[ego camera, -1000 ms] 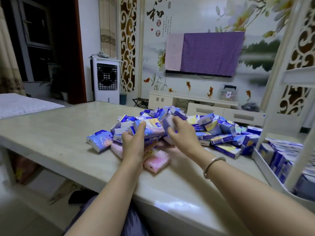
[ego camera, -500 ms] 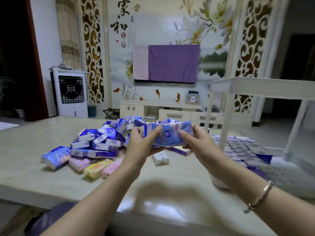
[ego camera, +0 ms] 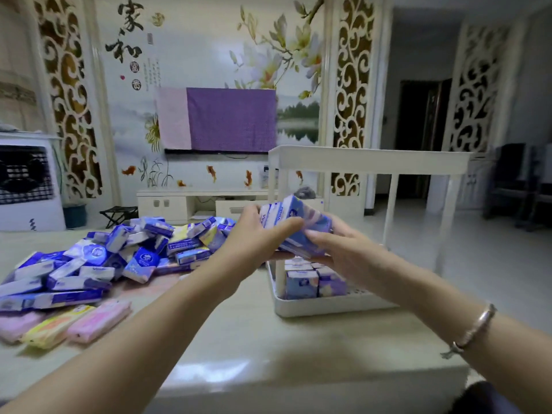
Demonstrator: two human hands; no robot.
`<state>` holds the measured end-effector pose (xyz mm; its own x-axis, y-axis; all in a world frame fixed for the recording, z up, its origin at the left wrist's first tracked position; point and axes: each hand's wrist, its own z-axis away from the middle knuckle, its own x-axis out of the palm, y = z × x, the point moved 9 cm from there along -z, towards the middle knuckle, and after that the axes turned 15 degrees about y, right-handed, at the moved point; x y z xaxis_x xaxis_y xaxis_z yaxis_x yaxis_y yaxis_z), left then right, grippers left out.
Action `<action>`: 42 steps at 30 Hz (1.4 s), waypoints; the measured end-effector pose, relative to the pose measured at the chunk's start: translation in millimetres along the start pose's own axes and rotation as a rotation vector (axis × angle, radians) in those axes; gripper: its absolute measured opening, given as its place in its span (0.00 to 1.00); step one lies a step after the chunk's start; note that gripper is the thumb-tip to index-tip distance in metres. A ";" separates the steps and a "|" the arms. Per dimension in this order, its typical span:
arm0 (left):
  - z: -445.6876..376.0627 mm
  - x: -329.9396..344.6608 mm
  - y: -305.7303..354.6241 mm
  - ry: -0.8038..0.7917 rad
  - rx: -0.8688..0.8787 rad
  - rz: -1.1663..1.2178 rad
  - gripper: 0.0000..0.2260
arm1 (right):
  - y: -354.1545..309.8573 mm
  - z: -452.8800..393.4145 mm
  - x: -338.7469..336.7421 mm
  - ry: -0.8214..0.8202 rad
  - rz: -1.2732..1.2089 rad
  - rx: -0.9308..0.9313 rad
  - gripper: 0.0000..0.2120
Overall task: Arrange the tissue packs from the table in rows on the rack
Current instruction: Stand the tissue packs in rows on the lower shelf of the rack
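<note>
A small stack of blue and white tissue packs (ego camera: 294, 218) is held between both hands, just above the left end of the white rack's lower tray (ego camera: 301, 307). My left hand (ego camera: 254, 234) grips the stack's left side and my right hand (ego camera: 340, 252) grips its right side and underside. Several packs (ego camera: 313, 279) stand in rows inside the tray under the hands. A heap of blue and white packs (ego camera: 119, 252) lies on the pale table (ego camera: 254, 339) to the left.
Pink and yellow packs (ego camera: 74, 322) lie at the table's near left. The rack's upper shelf (ego camera: 370, 159) spans above the tray on thin white posts. Behind stand a TV cabinet (ego camera: 179, 203) and a white air cooler (ego camera: 27, 183). The table's right edge ends near my right forearm.
Both hands lifted the stack off the heap and carried it right, to above the rack's tray. The view swung right with them, leaving the heap at the left.
</note>
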<state>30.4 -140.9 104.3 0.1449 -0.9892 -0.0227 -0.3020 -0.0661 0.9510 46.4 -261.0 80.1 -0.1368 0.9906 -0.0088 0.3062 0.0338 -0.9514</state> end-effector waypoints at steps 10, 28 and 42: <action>-7.7 91.1 14.7 -0.248 0.281 -0.316 0.20 | -11.6 0.9 -88.9 -0.041 0.330 -0.028 0.35; -22.9 113.0 -101.0 -0.471 0.526 -1.312 0.28 | 95.3 -18.9 -151.1 0.001 0.709 0.348 0.31; -18.8 113.0 -99.6 -0.475 0.539 -1.320 0.28 | 116.9 -18.1 -136.8 -0.129 1.019 0.468 0.25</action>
<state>94.5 -243.6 12.8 0.3036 -0.1234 -0.9448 -0.5178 -0.8537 -0.0548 118.0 -390.2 -24.3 -0.1298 0.5058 -0.8528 -0.0485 -0.8623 -0.5041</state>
